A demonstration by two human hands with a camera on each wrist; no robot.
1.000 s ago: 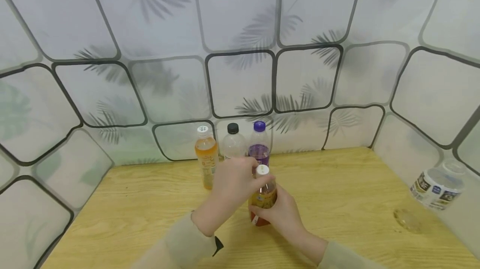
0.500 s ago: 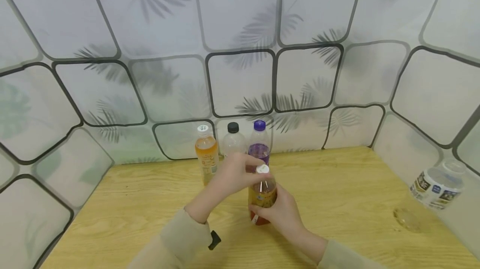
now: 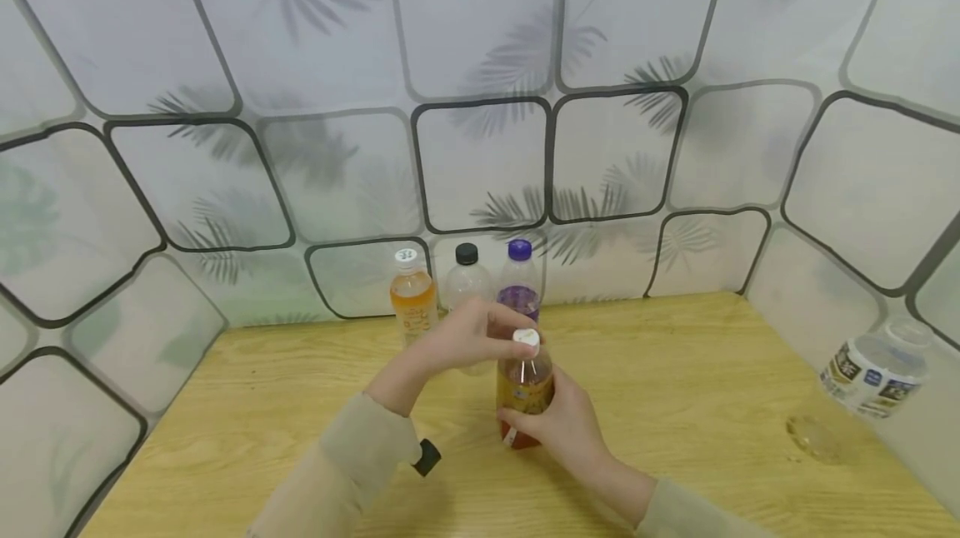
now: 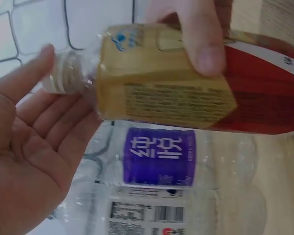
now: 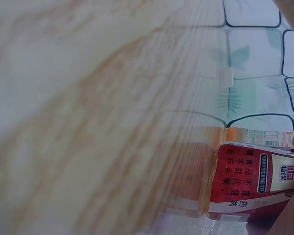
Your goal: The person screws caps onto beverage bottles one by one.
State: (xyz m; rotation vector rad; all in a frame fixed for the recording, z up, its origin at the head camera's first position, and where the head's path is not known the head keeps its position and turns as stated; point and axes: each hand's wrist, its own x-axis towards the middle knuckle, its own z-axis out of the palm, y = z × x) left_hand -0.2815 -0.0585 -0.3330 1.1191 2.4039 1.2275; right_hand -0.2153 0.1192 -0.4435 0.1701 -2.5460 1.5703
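A drink bottle (image 3: 527,395) with a gold and red label stands upright on the wooden table in the head view. My right hand (image 3: 567,424) grips its body low down, thumb across the front. At the top, my left hand (image 3: 467,338) has its thumb and fingers around the white cap (image 3: 527,339). The left wrist view shows the left thumb against the cap (image 4: 63,74) and the other fingers on its far side. In the right wrist view the red part of the bottle (image 5: 240,183) appears near the right edge, with only bits of the right hand showing.
Behind stand a bottle of orange drink (image 3: 412,294), a clear bottle with a black cap (image 3: 467,278) and a purple-labelled bottle (image 3: 518,300). A clear bottle without a cap (image 3: 873,380) is at far right. Patterned walls (image 3: 480,163) enclose the table (image 3: 285,413).
My left wrist and forearm have shifted a little to the left and turned, while the fingers stay at the cap. The right hand and the bottle have hardly moved.
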